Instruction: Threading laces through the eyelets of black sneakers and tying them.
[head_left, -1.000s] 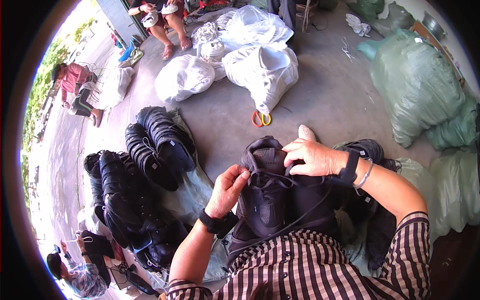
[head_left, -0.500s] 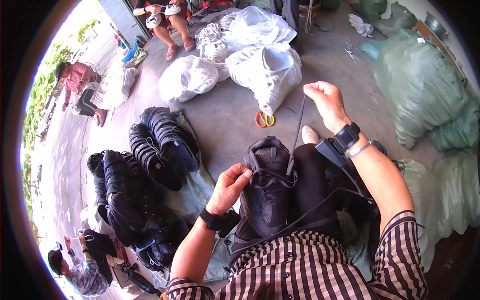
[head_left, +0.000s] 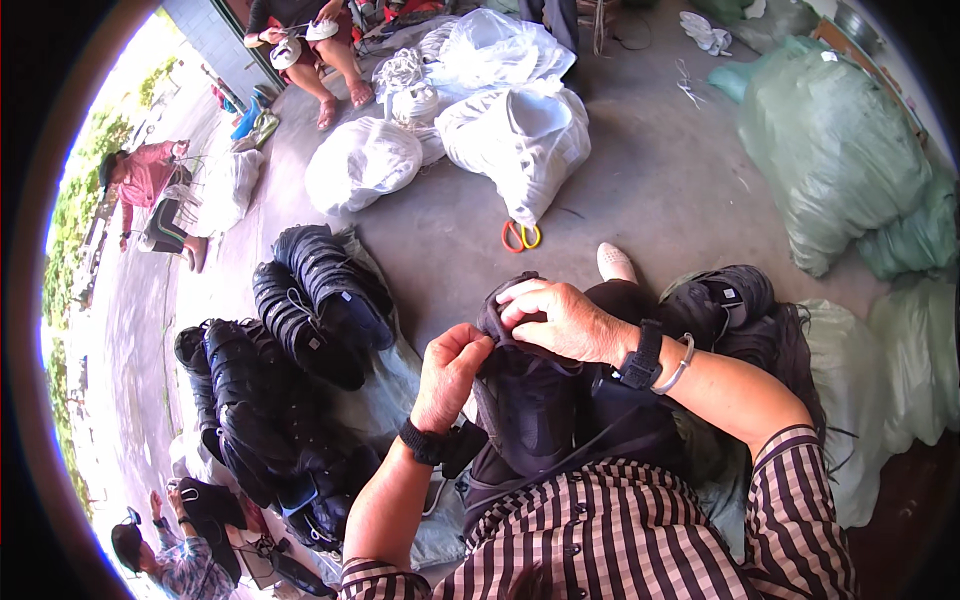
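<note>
A dark sneaker (head_left: 535,415) rests on my lap, its collar pointing away from me. My left hand (head_left: 448,375) is closed, thumb and fingers pinching the left edge of the shoe's upper near the eyelets. Across the tongue reaches my right hand (head_left: 565,318), fingers bent together close to the left fingertips. The shoelace that it held a moment ago is hidden behind those fingers. Both wrists wear black straps, and a bracelet (head_left: 678,365) circles the right one.
Rows of black shoes (head_left: 265,400) lie on a sheet to my left. More dark shoes (head_left: 725,300) sit at my right. Scissors (head_left: 520,236) lie on the floor ahead, before white bags (head_left: 520,145). Green sacks (head_left: 830,150) stand at right. Other people sit at left and at the back.
My right hand has come down and left, from holding the shoelace pulled up to the shoe's opening beside my left hand. My left hand stays nearly in place at the shoe's edge.
</note>
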